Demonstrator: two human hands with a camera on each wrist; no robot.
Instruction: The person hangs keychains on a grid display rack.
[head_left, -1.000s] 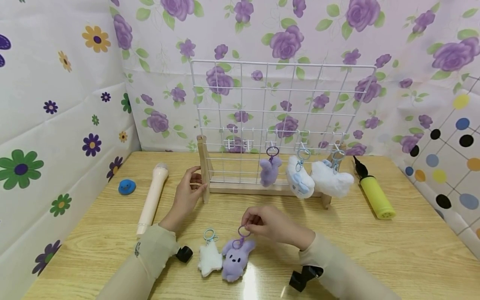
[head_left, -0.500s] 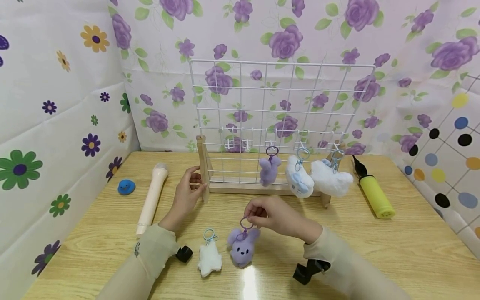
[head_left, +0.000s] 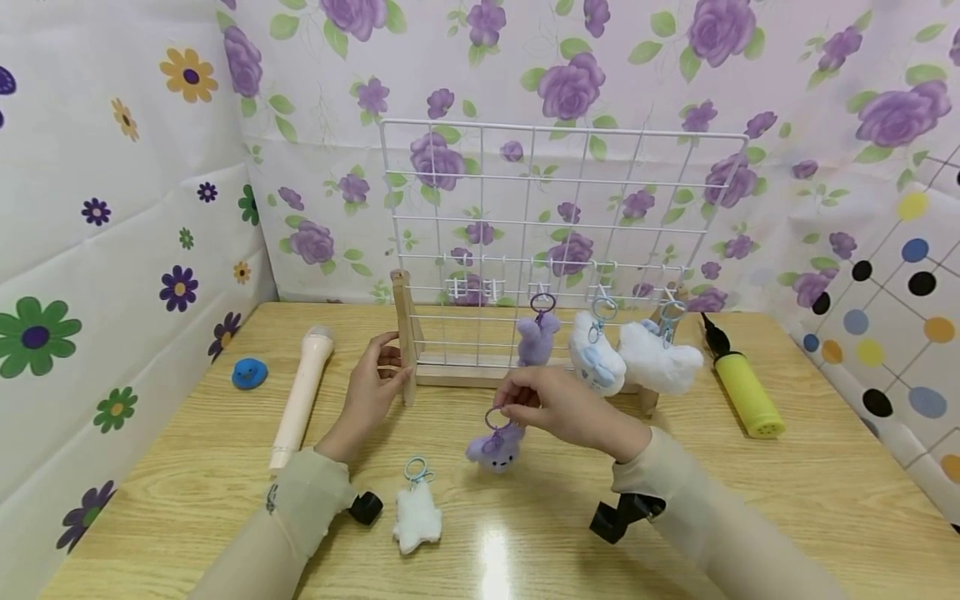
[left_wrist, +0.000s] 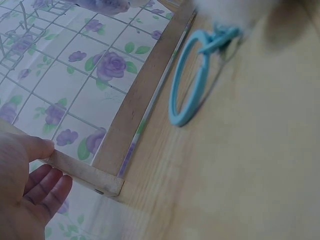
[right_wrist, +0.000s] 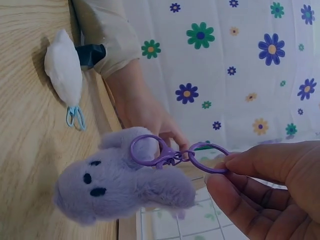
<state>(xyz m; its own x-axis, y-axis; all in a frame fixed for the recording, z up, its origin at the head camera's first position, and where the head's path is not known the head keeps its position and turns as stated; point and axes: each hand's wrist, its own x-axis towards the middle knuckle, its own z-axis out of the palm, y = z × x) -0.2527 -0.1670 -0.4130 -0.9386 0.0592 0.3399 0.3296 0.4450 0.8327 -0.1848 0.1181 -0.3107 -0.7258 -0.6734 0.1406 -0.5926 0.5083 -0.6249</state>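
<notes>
My right hand [head_left: 558, 408] pinches the purple ring [right_wrist: 212, 171] of a purple plush keychain [right_wrist: 110, 187] between thumb and fingertips. The plush hangs tilted from its ring, its dark-eyed face showing in the right wrist view. At the rack's left end, my left hand [head_left: 372, 387] grips the upright wooden post [head_left: 406, 333] of the stand, thumb on one side and fingers on the other, as the left wrist view shows. A white plush keychain [head_left: 417, 517] with a light blue ring [left_wrist: 176, 117] lies on the table between my forearms.
On the white wire grid rack [head_left: 534, 200] hang a purple plush keychain [head_left: 536, 342] and two white ones, with bare hooks [head_left: 472, 289] to their left. A microphone [head_left: 302, 400] and blue duck toy [head_left: 249, 373] lie left, a yellow hand pump [head_left: 748, 392] right.
My right hand has lifted the purple plush keychain off the table by its ring and carried it up and slightly right, toward the rack. My left hand stays at the post.
</notes>
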